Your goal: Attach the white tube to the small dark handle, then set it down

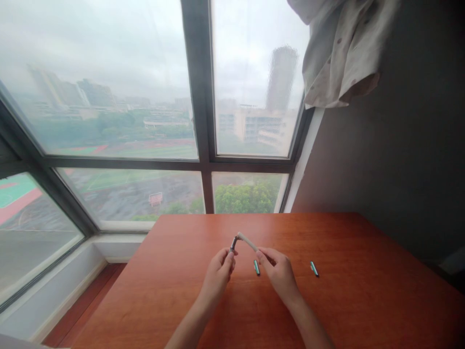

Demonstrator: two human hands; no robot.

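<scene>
My left hand (221,266) is closed in a pinch round a short, slim dark stick (233,243) with a shiny side, tilted upward. A longer, pale grey slim stick (247,241) is gripped near its lower end by the fingers of my right hand (278,271). The upper ends of both sticks come together above the table, making an upside-down V; whether they are joined is too small to tell. Between my hands, close to the right fingers, a small teal and dark bar-shaped piece (256,267) lies on the tabletop.
A similar teal and dark piece (314,269) rests farther right on the reddish-brown wooden table (163,291). Large windows with a dark frame (207,167) stand behind the table. Light-coloured clothing (341,58) hangs at the upper right, by a dark wall (399,160).
</scene>
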